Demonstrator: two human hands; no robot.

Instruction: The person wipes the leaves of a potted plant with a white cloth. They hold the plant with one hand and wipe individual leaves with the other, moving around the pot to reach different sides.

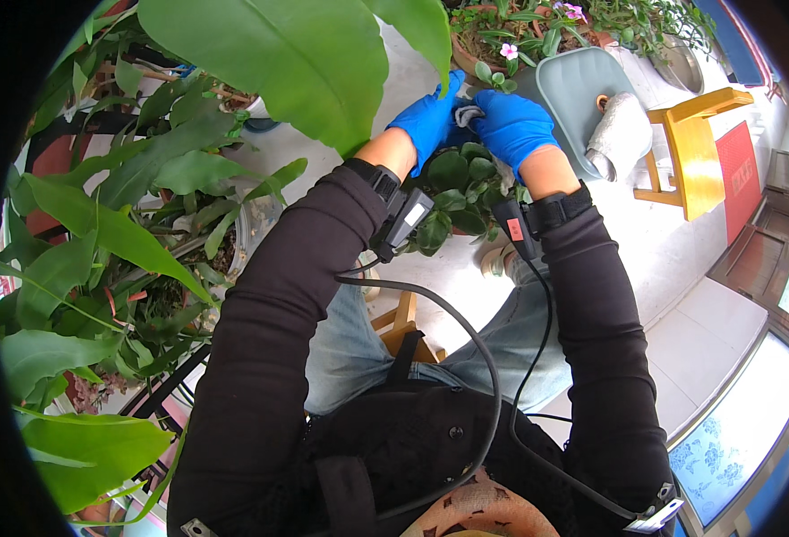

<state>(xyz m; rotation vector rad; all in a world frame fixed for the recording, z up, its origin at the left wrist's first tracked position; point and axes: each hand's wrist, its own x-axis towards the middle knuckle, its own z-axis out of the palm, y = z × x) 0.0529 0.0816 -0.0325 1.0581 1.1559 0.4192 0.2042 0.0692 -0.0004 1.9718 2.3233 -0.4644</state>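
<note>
Both of my hands wear blue gloves and are close together over a potted plant with rounded dark green leaves (449,172). In my right hand (514,129) is a small grey cloth (467,115), pinched at the fingertips. My left hand (428,124) is just left of the cloth, its upper fingers stretched forward. What lies between its palm and the cloth is dark and partly hidden, so its grip is unclear. The plant's leaves spread below both wrists, towards my knees.
A broad leaf (280,64) hangs close to the view at upper left, above more long-leaved plants (119,235). A flowering potted plant (508,50) stands ahead. To the right are a grey-green plastic tub (572,80) with a whitish cloth (619,131) over it and a wooden stool (693,154).
</note>
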